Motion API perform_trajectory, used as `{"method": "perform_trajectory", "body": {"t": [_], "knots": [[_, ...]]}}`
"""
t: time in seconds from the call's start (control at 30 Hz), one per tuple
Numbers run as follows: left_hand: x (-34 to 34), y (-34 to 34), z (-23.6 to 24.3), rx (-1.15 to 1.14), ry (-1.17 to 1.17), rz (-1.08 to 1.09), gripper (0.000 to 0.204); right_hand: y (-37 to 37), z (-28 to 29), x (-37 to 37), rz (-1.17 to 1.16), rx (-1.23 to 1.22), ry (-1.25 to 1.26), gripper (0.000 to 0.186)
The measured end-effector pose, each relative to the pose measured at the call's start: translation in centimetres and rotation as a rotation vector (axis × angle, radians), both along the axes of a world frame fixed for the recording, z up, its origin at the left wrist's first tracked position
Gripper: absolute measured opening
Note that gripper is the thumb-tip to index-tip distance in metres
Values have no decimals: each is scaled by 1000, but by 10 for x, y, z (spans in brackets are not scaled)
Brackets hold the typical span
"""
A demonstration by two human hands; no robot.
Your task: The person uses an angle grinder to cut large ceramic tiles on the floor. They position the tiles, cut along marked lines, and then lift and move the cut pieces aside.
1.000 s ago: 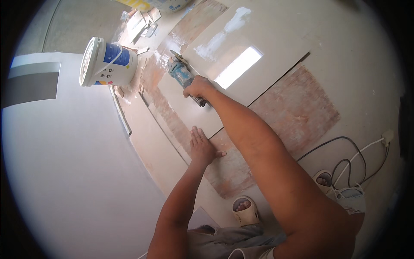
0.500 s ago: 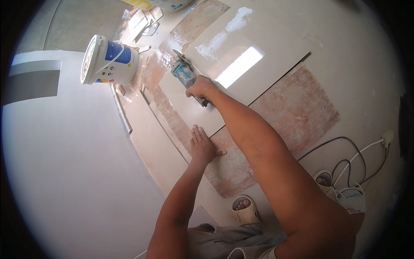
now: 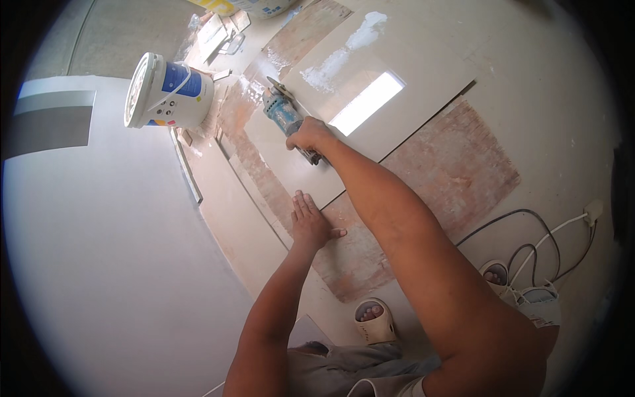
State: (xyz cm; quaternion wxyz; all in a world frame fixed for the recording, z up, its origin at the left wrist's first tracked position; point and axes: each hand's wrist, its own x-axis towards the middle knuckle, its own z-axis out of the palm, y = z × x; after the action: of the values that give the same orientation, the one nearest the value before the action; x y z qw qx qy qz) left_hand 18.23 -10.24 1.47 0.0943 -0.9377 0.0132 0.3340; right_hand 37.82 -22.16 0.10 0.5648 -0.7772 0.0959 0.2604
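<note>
My right hand (image 3: 312,134) is wrapped round the body of a blue angle grinder (image 3: 283,114), whose disc (image 3: 280,87) points to the far side over a large glossy tile (image 3: 291,173). The tile lies on a worn reddish board (image 3: 456,169), and a bright window reflection and a white smear show on its face. At the tile's near left corner my left hand (image 3: 311,225) lies flat, fingers stretched over the edge and thumb out to the side on the board. Whether the disc touches the tile I cannot tell.
A white bucket (image 3: 178,94) with a blue label stands tilted in the picture at the left, beside tile scraps (image 3: 213,38). A pale wall (image 3: 132,231) closes the left side. Dark and white cords (image 3: 529,248) with a plug (image 3: 593,211) lie at the right, near my sandals (image 3: 375,324).
The grinder and my right hand have shifted very slightly toward the right. My left hand stays in place on the tile's corner.
</note>
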Motion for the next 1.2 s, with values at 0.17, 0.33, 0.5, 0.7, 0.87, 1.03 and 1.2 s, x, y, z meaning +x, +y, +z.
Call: {"method": "perform_trajectory", "body": {"t": [0.17, 0.33, 0.5, 0.7, 0.87, 1.03, 1.2], "knots": [[1, 0, -1, 7, 6, 5, 148, -3, 2, 1, 86, 3, 77, 77], [2, -3, 1, 49, 38, 26, 147, -4, 5, -2, 75, -10, 74, 77], [2, -4, 2, 45, 33, 33, 147, -8, 8, -5, 100, -3, 79, 75], [1, 0, -1, 12, 17, 11, 149, -8, 9, -9, 75, -19, 70, 75], [1, 0, -2, 18, 25, 12, 149, -9, 7, -10, 81, -15, 73, 75], [1, 1, -2, 8, 25, 18, 149, -9, 6, -11, 80, -1, 79, 77], [1, 1, -3, 19, 25, 16, 149, -10, 8, -15, 70, -29, 65, 78]]}}
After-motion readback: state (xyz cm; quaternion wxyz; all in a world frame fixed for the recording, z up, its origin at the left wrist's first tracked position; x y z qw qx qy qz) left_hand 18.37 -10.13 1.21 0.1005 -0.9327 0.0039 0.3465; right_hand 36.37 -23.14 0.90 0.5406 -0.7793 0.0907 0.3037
